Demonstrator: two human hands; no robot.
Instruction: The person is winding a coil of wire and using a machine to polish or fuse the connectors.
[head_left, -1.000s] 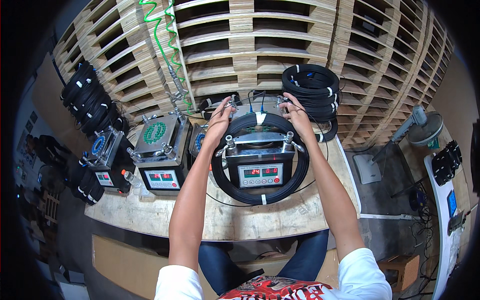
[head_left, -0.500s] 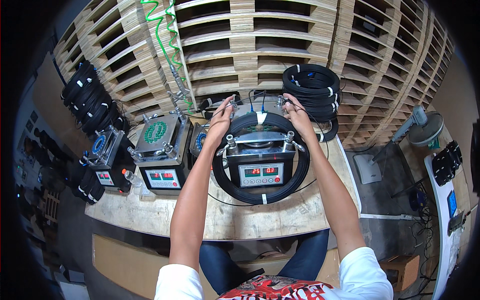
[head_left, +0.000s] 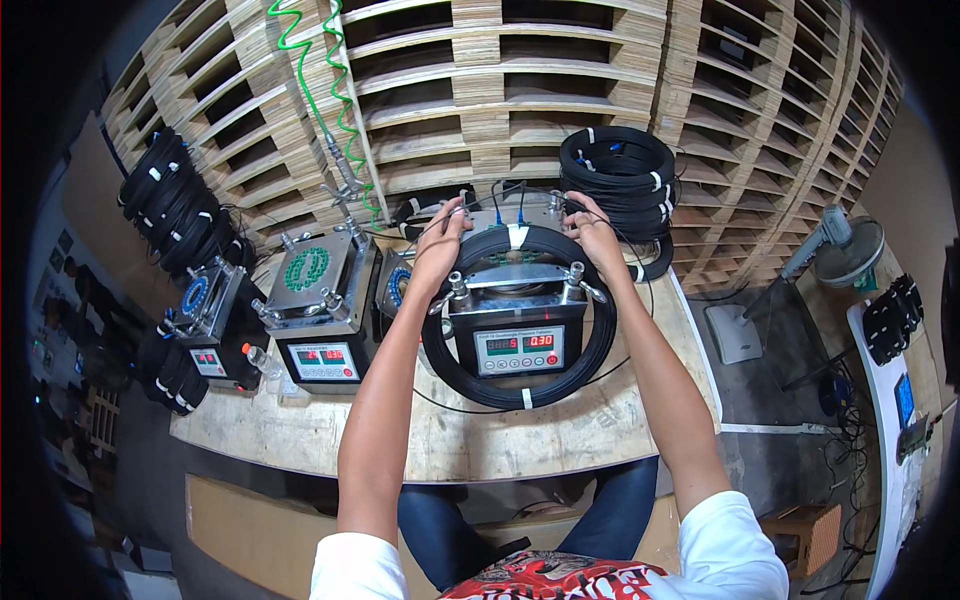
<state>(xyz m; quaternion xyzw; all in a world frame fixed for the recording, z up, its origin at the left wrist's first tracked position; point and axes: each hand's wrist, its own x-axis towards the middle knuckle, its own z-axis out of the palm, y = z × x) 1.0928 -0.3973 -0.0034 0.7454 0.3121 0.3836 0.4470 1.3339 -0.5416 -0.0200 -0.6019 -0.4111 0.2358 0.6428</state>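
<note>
My left hand [head_left: 441, 240] is closed at the far left corner post of the middle machine, its fingers curled around a metal clamp nut. On the far right corner, my right hand [head_left: 594, 235] grips the matching clamp nut, partly hidden behind the fingers. The black box-shaped polishing machine [head_left: 465, 341] has a metal top plate and a front panel with lit red digits. A coil of black cable [head_left: 608, 350], bound with white ties, leans around its front. Two blue-ended connectors [head_left: 520, 216] stand upright on the plate between my hands. Near-side clamp nuts [head_left: 577, 274] are untouched.
Two similar machines [head_left: 322, 362] [head_left: 208, 362] stand on the left, with a plastic bottle [head_left: 262, 358] between them. Stacked black cable coils [head_left: 618, 160] rise behind my right hand, more [head_left: 170, 205] at far left. Green air hoses [head_left: 306, 75] hang before wooden pallets [head_left: 490, 75]. A fan [head_left: 848, 252] stands right.
Both hands stay at the far clamp nuts, with only slight finger movement. Digits on the middle machine's panel have changed. The whole view has shifted slightly.
</note>
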